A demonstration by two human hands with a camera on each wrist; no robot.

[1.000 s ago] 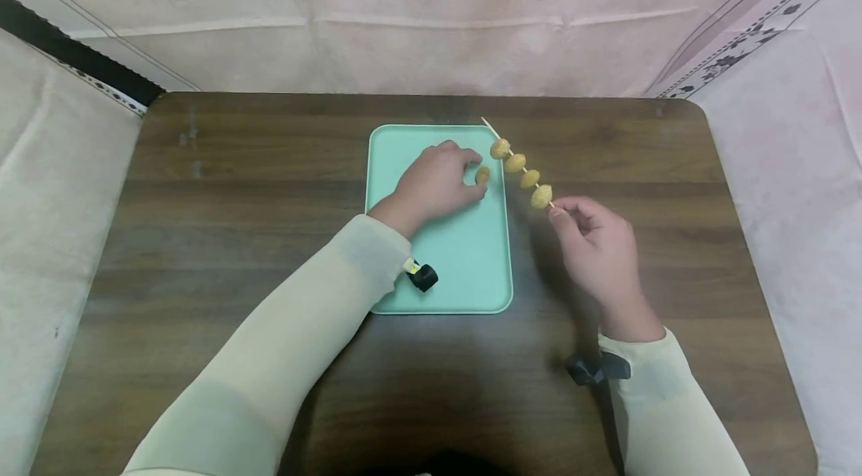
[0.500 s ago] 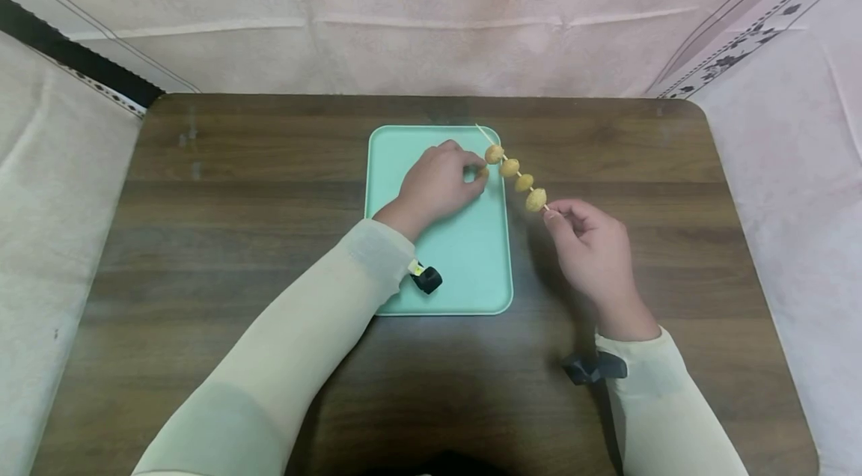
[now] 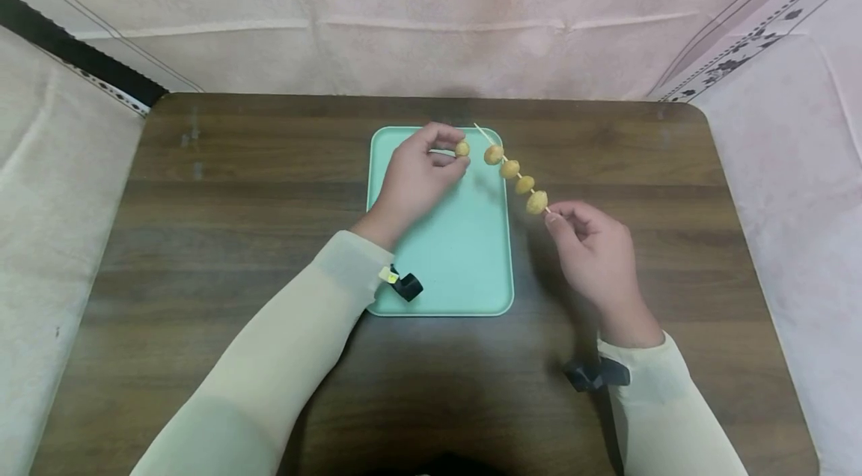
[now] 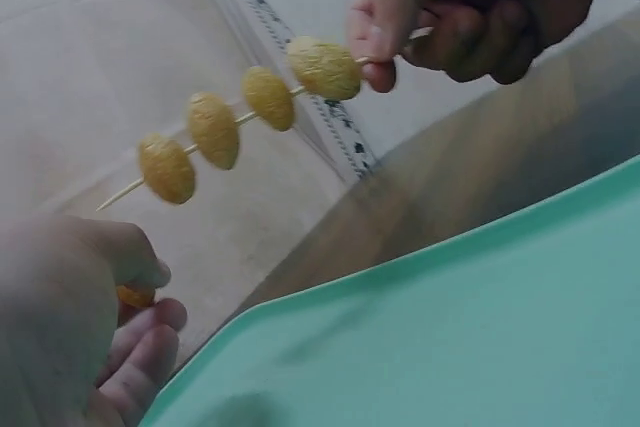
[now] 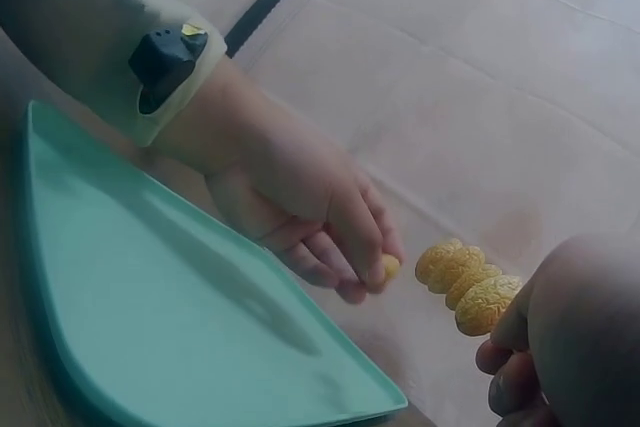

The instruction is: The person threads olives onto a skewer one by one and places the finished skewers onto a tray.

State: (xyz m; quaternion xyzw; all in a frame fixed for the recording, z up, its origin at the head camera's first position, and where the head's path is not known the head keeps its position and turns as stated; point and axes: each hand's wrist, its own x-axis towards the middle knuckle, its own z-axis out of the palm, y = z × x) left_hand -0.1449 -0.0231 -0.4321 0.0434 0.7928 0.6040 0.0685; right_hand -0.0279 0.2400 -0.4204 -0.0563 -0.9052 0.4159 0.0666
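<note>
My left hand [image 3: 420, 169] is above the far part of the mint-green tray [image 3: 458, 266]. Between its thumb and fingertips it pinches a small yellow ball that looks like a baby potato [image 3: 462, 149]; in the left wrist view the fingers hide most of that potato [image 4: 135, 297]. To the right, my right hand [image 3: 595, 251] pinches the near end of a thin wooden skewer [image 4: 120, 195]. Several wrinkled yellow potatoes [image 4: 268, 99] are threaded on it in a row, and its bare tip points away, up and left. A small gap separates the loose potato from the skewer.
A brown wooden table [image 3: 269, 199] lies under the tray. Pale cloth sheets [image 3: 431, 27] hang behind the table and at both sides. Black wrist cameras sit at the left cuff [image 3: 357, 259] and the right cuff [image 3: 636, 367].
My left thumb and finger have come together on the loose potato, and the hand has moved up and left with it. My right hand has shifted slightly left with the skewer.
</note>
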